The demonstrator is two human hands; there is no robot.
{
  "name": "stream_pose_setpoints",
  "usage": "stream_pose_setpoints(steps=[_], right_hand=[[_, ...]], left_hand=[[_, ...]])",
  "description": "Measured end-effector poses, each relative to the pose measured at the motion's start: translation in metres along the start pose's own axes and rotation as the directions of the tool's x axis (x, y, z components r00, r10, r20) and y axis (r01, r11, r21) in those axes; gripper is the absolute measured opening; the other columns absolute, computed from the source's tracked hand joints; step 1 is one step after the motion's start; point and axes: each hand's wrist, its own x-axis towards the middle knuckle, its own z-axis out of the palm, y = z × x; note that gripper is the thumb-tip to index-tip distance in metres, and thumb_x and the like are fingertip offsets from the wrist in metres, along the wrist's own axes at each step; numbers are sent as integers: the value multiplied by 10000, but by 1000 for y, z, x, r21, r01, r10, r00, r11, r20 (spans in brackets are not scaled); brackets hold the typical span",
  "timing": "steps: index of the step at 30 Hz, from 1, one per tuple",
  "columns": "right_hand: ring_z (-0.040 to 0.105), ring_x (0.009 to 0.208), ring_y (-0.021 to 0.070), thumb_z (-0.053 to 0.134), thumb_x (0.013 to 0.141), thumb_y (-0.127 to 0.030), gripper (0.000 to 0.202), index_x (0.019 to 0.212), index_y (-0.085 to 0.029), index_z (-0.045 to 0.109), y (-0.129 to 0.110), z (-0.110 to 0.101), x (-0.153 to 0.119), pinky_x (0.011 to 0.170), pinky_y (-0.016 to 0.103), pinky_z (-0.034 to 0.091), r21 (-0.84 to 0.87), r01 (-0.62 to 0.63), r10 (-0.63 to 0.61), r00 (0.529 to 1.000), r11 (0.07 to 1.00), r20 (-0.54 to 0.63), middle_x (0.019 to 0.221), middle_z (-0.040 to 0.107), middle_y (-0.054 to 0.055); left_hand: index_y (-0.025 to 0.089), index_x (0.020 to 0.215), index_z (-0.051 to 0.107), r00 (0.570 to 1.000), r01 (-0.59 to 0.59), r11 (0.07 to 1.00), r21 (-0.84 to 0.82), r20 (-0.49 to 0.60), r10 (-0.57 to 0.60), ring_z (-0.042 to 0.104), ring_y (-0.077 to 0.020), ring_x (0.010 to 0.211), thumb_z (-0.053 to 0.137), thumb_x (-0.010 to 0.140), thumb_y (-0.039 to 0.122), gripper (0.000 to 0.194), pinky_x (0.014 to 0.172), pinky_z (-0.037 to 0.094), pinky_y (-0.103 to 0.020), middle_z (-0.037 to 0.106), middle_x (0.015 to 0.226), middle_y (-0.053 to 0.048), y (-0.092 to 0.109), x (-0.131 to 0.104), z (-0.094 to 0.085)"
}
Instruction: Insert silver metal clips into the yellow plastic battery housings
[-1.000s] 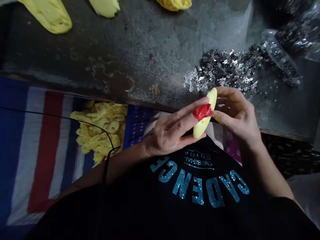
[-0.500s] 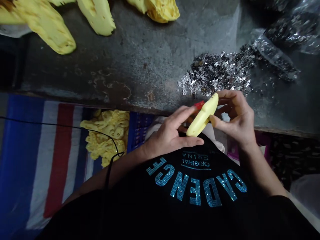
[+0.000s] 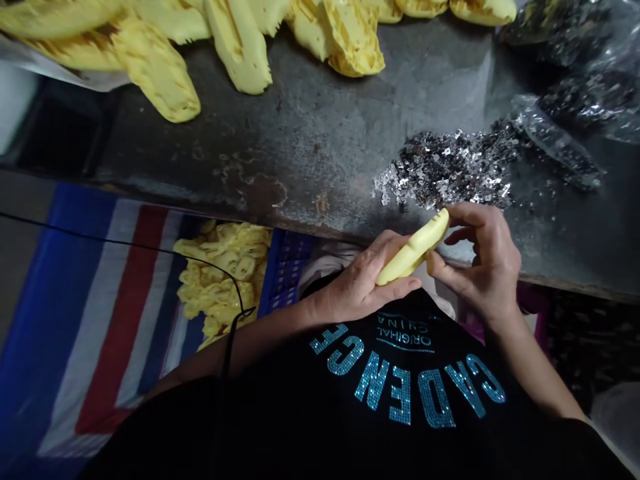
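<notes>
On the black T-shirt (image 3: pixel 310 427), around five o'clock, upside-down glittering blue letters (image 3: pixel 401 397) read CADENCF, the last maybe E; at their twelve o'clock, smaller letters (image 3: pixel 403 339) read ORIGIHAL, CHINA.

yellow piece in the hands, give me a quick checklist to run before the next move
1. Yellow piece held: ok, its lower end is in the left hand.
2. Right hand in position: ok, it is at the upper end of the piece.
3. Small metal part between the right fingers: cannot tell.
4. Metal parts at hand: ok, heaped on the table just beyond the right hand.
5. Those parts contained: not ok, the heap lies loose beside a clear plastic bag.
6. Black cord away from both hands: ok, it hangs by the left forearm.
</notes>
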Motion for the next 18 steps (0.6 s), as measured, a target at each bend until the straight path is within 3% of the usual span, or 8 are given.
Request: stream_pose_setpoints(steps=[6, 11, 15, 18], right_hand=[[778, 1138, 294, 858, 945, -269, 562, 1465, -289, 646, -8, 7, 14, 785, 421, 715, -67, 95, -93, 995, 993, 27, 1356, 755, 119], [807, 1080, 302, 788, 970, -221, 596, 1519, -321, 577, -11, 18, 23, 760, 422, 733, -103, 128, -125, 991, 986, 39, 1319, 754, 126], [815, 1108, 330, 748, 859, -144, 716, 1512, -347, 538, -1, 33, 28, 714, 406, 730, -100, 147, -148, 989, 984, -3, 1294, 760, 121], [819, 1108, 328, 764, 790, -126, 770, 1491, -359, 543, 5, 40, 29, 715, 394, 726, -82, 148, -150, 989, 986, -16, 1298, 763, 106]], left_hand=[[264, 1448, 596, 994, -45, 999, -8, -101, 44, 732, -223, 1108, 706, 1115, 401, 376, 1028, 670, -363, 697, 1249, -83, -6, -7, -4], [288, 1325, 661, 983, 66, 998, 0, -174, -65, 783, -232, 934, 692, 1082, 399, 269, 830, 712, -338, 767, 1124, -62, -8, -9, -10], [351, 1302, 731, 962, 121, 992, 35, -250, -109, 855, -286, 1058, 632, 1098, 474, 259, 955, 761, -403, 837, 1171, -62, -28, -15, -8], [349, 1450, 720, 921, 193, 973, 124, -366, -135, 843, -352, 1287, 674, 1072, 507, 412, 1133, 727, -465, 842, 1369, -102, -46, -21, -4]])
